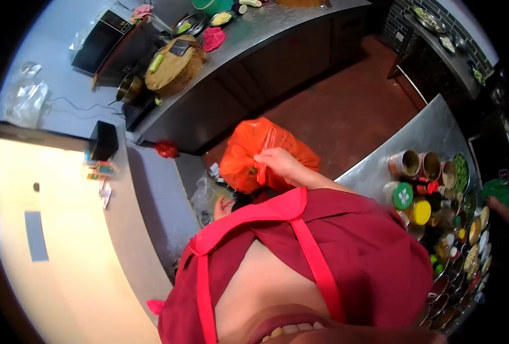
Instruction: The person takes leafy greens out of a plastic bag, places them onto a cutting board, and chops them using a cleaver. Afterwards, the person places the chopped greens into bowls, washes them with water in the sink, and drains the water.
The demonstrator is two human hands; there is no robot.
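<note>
A bulging orange-red plastic bag (240,146) is in front of my body, above the dark red floor. My right hand (280,163) is closed around the gathered top of the bag, and a twisted strip of its plastic sticks up past the fingers. What is inside the bag cannot be made out. My left hand (223,207) is low beside the bag, close to my red apron (248,221). Its fingers are partly in view and apart, with nothing seen in them; the rest of that hand is hidden.
A steel counter (248,40) ahead carries a round wooden chopping board (171,71) with a cleaver (180,47). To my right, another steel table (374,163) holds several jars, bottles and bowls. Beyond it a person in green (498,198) is partly visible. A pale ledge (125,229) runs along my left.
</note>
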